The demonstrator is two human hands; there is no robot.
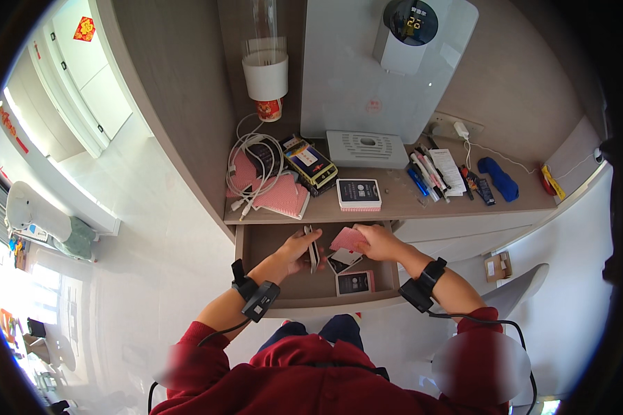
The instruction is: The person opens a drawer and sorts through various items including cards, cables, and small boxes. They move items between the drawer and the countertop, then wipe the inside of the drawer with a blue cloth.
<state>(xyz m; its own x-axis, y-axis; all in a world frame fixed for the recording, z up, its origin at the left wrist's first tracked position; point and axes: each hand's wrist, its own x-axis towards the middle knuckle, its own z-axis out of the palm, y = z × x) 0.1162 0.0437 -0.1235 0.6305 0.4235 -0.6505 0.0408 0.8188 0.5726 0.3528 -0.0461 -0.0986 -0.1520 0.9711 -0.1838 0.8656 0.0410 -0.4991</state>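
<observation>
My left hand (298,253) grips a thin flat stack (312,251), apparently playing cards, turned edge-on so its faces are hidden. In my right hand (376,241) are pink-backed playing cards (347,238), pinched at their right end. Both hands are over an open wooden drawer (270,238). Below the right hand, loose cards (344,260) lie overlapping on the drawer bottom. Nearer me in the drawer sits a small stack of cards (354,284) with a dark printed card on top. A squared deck (359,194) rests on the counter just above the drawer.
The counter (394,207) also holds a coiled white cable (257,171) over spread pink-backed cards (285,196), card boxes (310,162), pens (430,174) and a blue cloth item (500,179). A water dispenser (384,67) and a cup holder (266,75) are behind. A chair (524,290) is at right.
</observation>
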